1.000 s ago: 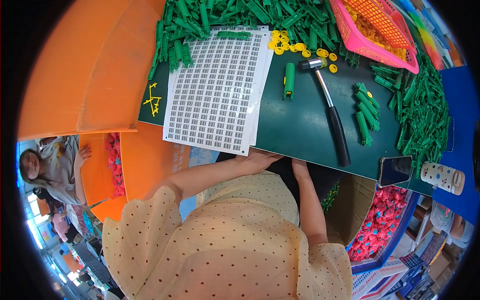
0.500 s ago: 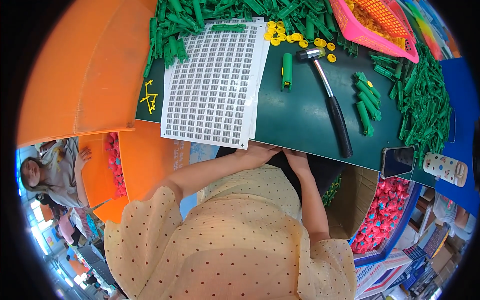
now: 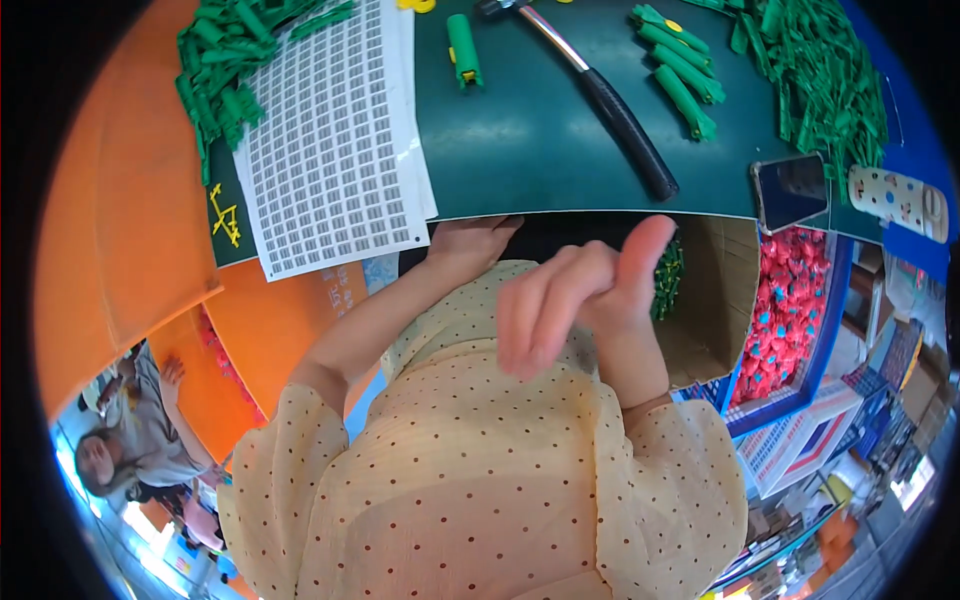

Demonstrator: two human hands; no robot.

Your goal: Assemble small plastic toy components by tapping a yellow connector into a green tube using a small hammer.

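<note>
My right hand (image 3: 585, 300) is raised in front of my body, below the table edge. Its thumb points up, the fingers are loosely extended, and it holds nothing. My left hand (image 3: 468, 248) rests at my lap by the table's front edge, its fingertips mostly hidden. On the green tabletop (image 3: 520, 150) lie a short green plastic tube part (image 3: 463, 50) with yellow bits and a hammer (image 3: 625, 130) with a black grip. White sticker sheets (image 3: 330, 150) overhang the edge in front of my left hand. Several green tube parts (image 3: 685, 85) lie together right of the hammer.
Green plastic parts pile up at the far left (image 3: 225, 60) and right (image 3: 820, 80). A yellow plastic sprue (image 3: 226, 217) lies at left. A phone (image 3: 790, 190) and spotted case (image 3: 900, 203) sit at right, above a cardboard box (image 3: 715, 290) and red pieces (image 3: 790, 310).
My right hand has risen from my lap toward my chest, and its fingers have come apart. The left hand stays low. The view has tilted down, so the table sits higher.
</note>
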